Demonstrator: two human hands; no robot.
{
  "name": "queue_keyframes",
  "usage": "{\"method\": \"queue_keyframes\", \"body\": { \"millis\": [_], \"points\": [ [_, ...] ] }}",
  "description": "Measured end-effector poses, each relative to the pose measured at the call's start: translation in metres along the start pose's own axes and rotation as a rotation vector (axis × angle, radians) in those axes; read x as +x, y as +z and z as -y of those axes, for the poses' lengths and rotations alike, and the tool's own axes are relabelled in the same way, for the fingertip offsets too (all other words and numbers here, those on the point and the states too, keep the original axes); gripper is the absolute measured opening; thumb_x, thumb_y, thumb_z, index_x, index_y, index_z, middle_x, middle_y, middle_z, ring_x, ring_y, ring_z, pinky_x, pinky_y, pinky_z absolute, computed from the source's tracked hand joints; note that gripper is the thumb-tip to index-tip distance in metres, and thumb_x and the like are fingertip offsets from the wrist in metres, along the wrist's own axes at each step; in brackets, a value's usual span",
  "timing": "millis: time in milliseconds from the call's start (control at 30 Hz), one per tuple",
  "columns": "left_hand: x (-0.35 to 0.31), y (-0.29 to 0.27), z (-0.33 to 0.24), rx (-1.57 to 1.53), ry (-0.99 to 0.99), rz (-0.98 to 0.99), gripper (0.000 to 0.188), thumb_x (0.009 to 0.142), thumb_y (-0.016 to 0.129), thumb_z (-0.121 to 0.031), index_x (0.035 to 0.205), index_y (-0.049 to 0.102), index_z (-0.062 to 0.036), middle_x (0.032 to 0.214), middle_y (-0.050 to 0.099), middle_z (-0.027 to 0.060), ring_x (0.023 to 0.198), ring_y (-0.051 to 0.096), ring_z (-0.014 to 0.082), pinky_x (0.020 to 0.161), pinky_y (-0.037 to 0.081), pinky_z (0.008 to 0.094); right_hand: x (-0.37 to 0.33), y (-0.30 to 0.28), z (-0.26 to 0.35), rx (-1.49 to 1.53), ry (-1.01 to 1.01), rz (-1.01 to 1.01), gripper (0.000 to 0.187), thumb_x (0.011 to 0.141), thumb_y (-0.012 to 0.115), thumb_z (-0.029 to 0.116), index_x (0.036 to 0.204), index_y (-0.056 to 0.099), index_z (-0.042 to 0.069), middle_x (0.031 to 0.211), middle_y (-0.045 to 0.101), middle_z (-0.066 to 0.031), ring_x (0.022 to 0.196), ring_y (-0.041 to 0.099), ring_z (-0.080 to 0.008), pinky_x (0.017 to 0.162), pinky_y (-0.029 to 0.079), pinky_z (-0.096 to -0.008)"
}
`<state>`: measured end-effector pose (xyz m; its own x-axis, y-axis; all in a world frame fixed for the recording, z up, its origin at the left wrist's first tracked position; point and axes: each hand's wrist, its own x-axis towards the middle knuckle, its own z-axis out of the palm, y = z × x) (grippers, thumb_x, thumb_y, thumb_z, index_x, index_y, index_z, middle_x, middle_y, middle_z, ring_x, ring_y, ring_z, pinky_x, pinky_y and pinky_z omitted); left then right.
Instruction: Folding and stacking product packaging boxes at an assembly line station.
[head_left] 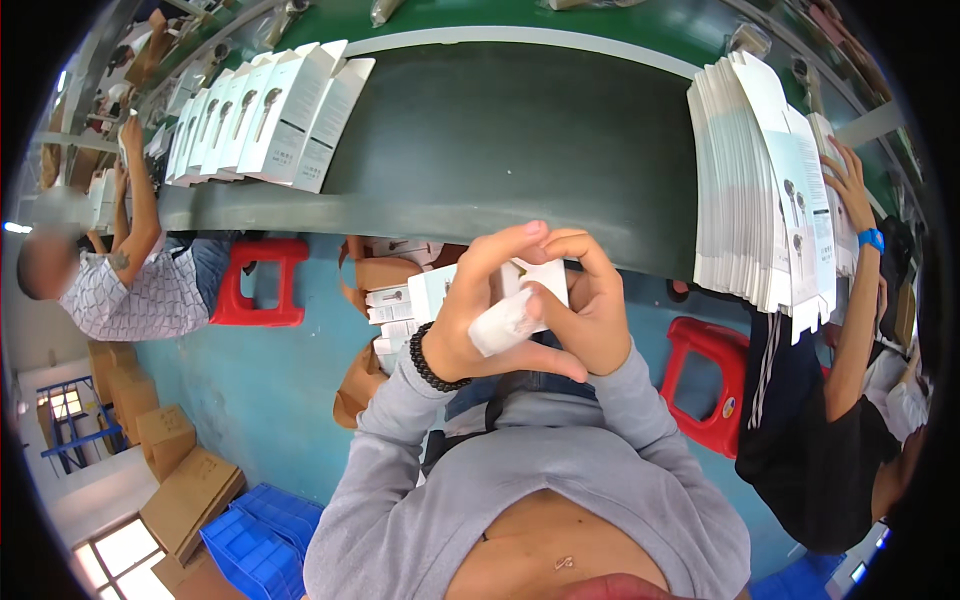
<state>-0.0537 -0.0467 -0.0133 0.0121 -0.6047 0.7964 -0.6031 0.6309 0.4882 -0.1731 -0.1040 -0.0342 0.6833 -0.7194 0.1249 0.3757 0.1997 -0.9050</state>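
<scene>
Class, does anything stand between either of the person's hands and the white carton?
Nothing visible blocks the right hand, which curls around the white carton. At the left hand, a white wrapping covers part of the view, so contact there cannot be told.

A plain white, box-like piece (552, 280) shows between your left hand (478, 312) and right hand (597, 318), mostly hidden, its full shape unclear.

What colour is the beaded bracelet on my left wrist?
The beaded bracelet is black, best seen in the head view.
</scene>
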Motion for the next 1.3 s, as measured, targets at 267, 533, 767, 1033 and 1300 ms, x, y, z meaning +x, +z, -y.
{"method": "queue_keyframes", "body": {
  "millis": [267, 533, 767, 1033, 1300],
  "points": [
    [0.001, -0.009, 0.003, -0.002, -0.006, 0.0, 0.068, 0.049, 0.084, -0.04, 0.106, 0.055, -0.0165, 0.126, 0.041, 0.02, 0.099, 0.051, 0.0311, 0.076, 0.043, 0.0373, 0.007, -0.006, -0.014, -0.087, 0.029, 0.099, 0.052, 0.083, 0.057, 0.005, 0.129, 0.033, 0.004, 0.114, 0.045, -0.0081, 0.099, 0.053, -0.0162, 0.085, 0.044, -0.0308],
    [0.004, -0.051, -0.017, -0.283, -0.035, -0.379, 0.133, 0.039, 0.088, -0.04, 0.14, 0.002, -0.0192, 0.135, 0.023, 0.0188, 0.111, 0.045, 0.0301, 0.08, 0.047, 0.0368, 0.002, 0.007, 0.001, -0.603, -0.355, 0.305, 0.083, 0.057, 0.079, 0.017, 0.129, 0.041, 0.004, 0.117, 0.05, -0.0176, 0.068, 0.053, -0.019, 0.055, 0.045, -0.0271],
    [0.01, -0.106, -0.026, 0.306, -0.283, -0.123, 0.077, 0.061, 0.082, -0.019, 0.12, 0.039, 0.0062, 0.112, 0.055, 0.0169, 0.098, 0.058, 0.0275, 0.082, 0.045, 0.0366, 0.031, 0.003, 0.088, -1.276, -0.884, -0.001, 0.045, 0.062, 0.076, 0.01, 0.104, 0.06, 0.006, 0.122, 0.047, -0.0213, 0.108, 0.048, -0.0378, 0.089, 0.04, -0.044],
    [-0.047, -0.092, 0.117, 0.604, -0.553, -0.567, 0.069, 0.075, 0.069, -0.009, 0.131, 0.03, 0.0051, 0.125, 0.037, 0.0178, 0.121, 0.034, 0.0273, 0.099, 0.03, 0.0382, -0.033, -0.081, 0.139, -1.921, -0.49, -0.4, 0.063, 0.066, 0.071, 0.016, 0.124, 0.049, 0.005, 0.135, 0.036, -0.0198, 0.128, 0.028, -0.0391, 0.102, 0.024, -0.0466],
    [-0.069, -0.102, 0.138, 0.971, -0.591, -0.615, 0.07, 0.078, 0.066, -0.017, 0.134, 0.028, 0.0018, 0.127, 0.026, 0.0234, 0.113, 0.034, 0.033, 0.097, 0.029, 0.0404, -0.065, -0.121, 0.141, -1.951, -0.136, -0.323, 0.066, 0.065, 0.068, 0.002, 0.127, 0.045, 0.003, 0.131, 0.041, -0.0212, 0.12, 0.038, -0.0367, 0.097, 0.031, -0.041]
  ]
}}
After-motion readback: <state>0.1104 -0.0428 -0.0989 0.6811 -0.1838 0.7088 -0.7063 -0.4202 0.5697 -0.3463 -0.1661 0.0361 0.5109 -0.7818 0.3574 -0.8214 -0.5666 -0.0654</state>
